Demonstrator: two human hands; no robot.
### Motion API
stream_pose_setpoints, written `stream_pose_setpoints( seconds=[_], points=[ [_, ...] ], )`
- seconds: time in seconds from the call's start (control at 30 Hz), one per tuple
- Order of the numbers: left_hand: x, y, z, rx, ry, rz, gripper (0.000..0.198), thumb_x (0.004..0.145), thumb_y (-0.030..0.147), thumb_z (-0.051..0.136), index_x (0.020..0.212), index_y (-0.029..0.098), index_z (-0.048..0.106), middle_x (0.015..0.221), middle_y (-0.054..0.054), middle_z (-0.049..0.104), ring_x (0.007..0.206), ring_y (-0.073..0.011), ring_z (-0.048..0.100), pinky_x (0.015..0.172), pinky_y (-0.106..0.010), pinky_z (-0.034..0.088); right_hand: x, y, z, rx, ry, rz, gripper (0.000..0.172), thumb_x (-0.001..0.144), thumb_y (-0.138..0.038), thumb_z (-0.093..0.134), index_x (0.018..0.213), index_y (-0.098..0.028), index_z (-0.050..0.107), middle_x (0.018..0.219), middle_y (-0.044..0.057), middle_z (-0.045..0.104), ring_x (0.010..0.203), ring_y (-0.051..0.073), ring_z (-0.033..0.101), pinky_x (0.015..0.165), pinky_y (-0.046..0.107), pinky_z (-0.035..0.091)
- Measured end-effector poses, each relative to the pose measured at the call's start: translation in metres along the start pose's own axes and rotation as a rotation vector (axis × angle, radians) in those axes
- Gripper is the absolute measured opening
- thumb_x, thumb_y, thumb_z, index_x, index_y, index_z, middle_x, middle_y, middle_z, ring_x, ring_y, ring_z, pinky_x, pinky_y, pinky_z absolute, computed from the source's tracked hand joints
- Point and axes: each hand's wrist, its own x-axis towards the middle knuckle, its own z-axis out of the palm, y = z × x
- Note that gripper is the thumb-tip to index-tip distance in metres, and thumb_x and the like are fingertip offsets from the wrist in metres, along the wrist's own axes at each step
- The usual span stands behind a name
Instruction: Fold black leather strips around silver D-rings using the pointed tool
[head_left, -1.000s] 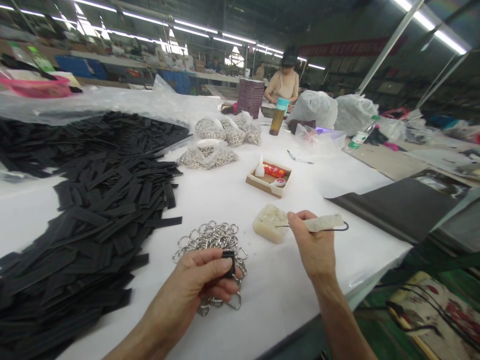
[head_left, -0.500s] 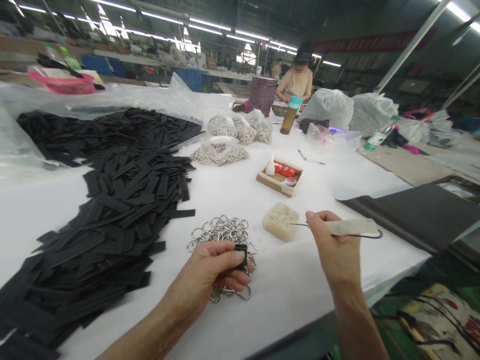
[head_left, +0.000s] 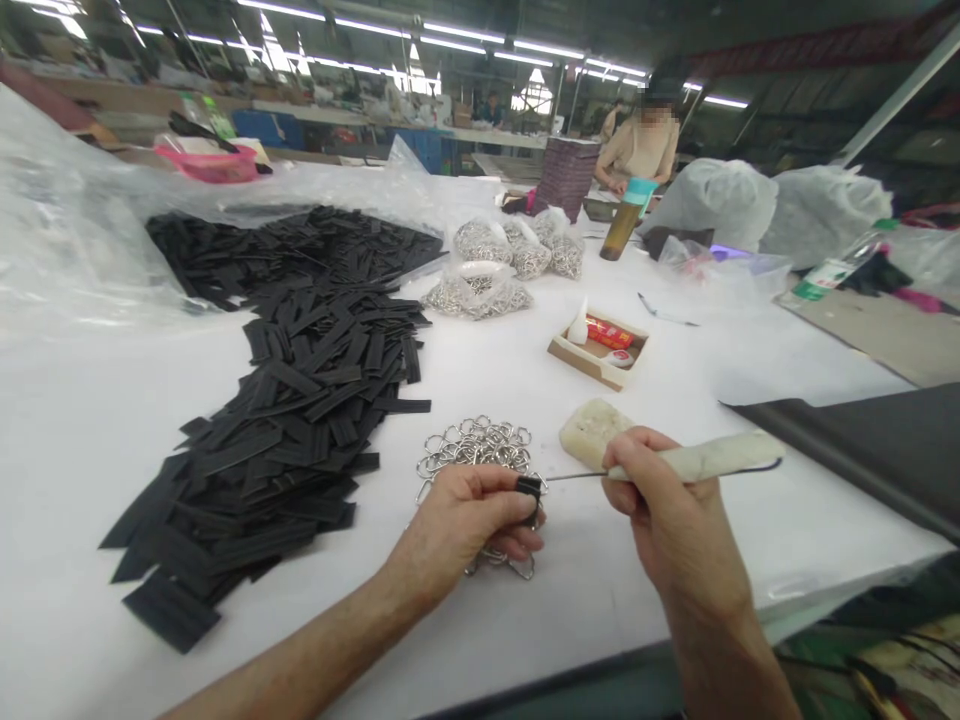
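My left hand [head_left: 476, 520] pinches a small folded black strip [head_left: 529, 487] between thumb and fingers, above a loose pile of metal rings [head_left: 480, 440]. In my right hand [head_left: 667, 510] is an awl [head_left: 694, 462] with a pale wrapped handle, its thin shaft pointing left. The awl's tip reaches the right edge of the strip; whether it has gone in I cannot tell. Just behind my right fingers sits a whitish wax-like block [head_left: 589, 430], partly covered by them. A large heap of flat black strips [head_left: 300, 430] spreads over the table to the left.
Bags of metal rings [head_left: 480, 290] lie farther back. A shallow cardboard box [head_left: 596, 372] holds a red tube and small white items. Beyond are a pen [head_left: 667, 315], a teal-lidded bottle [head_left: 628, 220] and a person [head_left: 637, 150]. Dark sheet material [head_left: 847, 440] covers the right side.
The awl has moved from the wax-like block leftward to the strip in my left hand. My hands are closer together. The view has turned to the left.
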Motion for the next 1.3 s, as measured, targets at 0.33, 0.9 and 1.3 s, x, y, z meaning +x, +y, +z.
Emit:
stream_pose_setpoints(
  seconds=[0.33, 0.9, 1.3],
  points=[
    [-0.001, 0.002, 0.001, -0.002, -0.049, 0.008, 0.017, 0.069, 0.026, 0.064, 0.074, 0.009, 0.065, 0.062, -0.005, 0.067, 0.053, -0.0118, 0.062, 0.056, -0.021, 0.051, 0.003, 0.007, 0.001, -0.008, -0.092, 0.016, 0.028, 0.08, -0.035, 0.063, 0.061, -0.017, 0.052, 0.05, -0.006, 0.036, 0.049, 0.009, 0.03, 0.044, 0.023, 0.022],
    [-0.002, -0.002, -0.002, 0.044, -0.069, -0.071, 0.016, 0.07, 0.025, 0.062, 0.066, 0.01, 0.065, 0.053, -0.006, 0.065, 0.047, -0.0116, 0.06, 0.051, -0.02, 0.048, 0.024, 0.001, 0.004, -0.087, -0.27, 0.078, 0.031, 0.076, -0.038, 0.063, 0.057, -0.016, 0.051, 0.047, -0.007, 0.032, 0.044, 0.007, 0.024, 0.04, 0.023, 0.014],
    [0.0, -0.004, -0.004, -0.067, -0.06, -0.05, 0.017, 0.068, 0.026, 0.065, 0.065, 0.009, 0.066, 0.061, -0.007, 0.067, 0.048, -0.0123, 0.061, 0.047, -0.021, 0.048, 0.012, -0.004, -0.014, 0.052, -0.044, -0.013, 0.024, 0.079, -0.03, 0.06, 0.059, -0.016, 0.055, 0.044, -0.006, 0.03, 0.044, 0.008, 0.027, 0.04, 0.022, 0.019]
  ],
)
